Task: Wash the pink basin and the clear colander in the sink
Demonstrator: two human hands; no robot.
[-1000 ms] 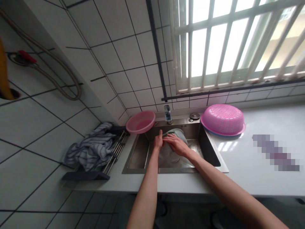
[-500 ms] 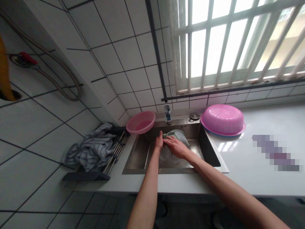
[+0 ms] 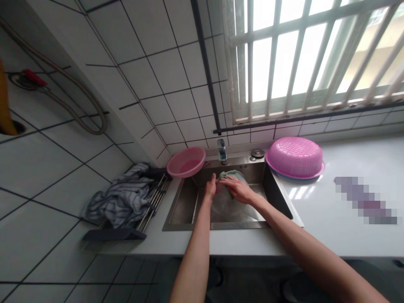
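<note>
Over the steel sink (image 3: 186, 206), my left hand (image 3: 211, 188) grips the left edge of a round, silvery mesh strainer (image 3: 223, 195), thumb pointing up. My right hand (image 3: 239, 189) presses a pale green cloth (image 3: 235, 173) against the strainer, its fingers reaching toward my left hand. Much of the strainer is covered by the cloth and the right hand. Beneath it lies something clear and shiny on the sink floor, water or a clear bowl; I cannot tell which.
Behind the sink stands a faucet (image 3: 222, 150), with a metal drain cover (image 3: 258, 153) nearby. A pink basin (image 3: 186, 163) sits at the back left, an upturned pink basket (image 3: 295, 158) at the right. Striped cloth (image 3: 121, 198) lies on a rack (image 3: 154, 198) at left.
My right hand has slid slightly to the right with the cloth, which now covers the strainer's right part. More mesh shows between the hands. My left hand has hardly moved.
</note>
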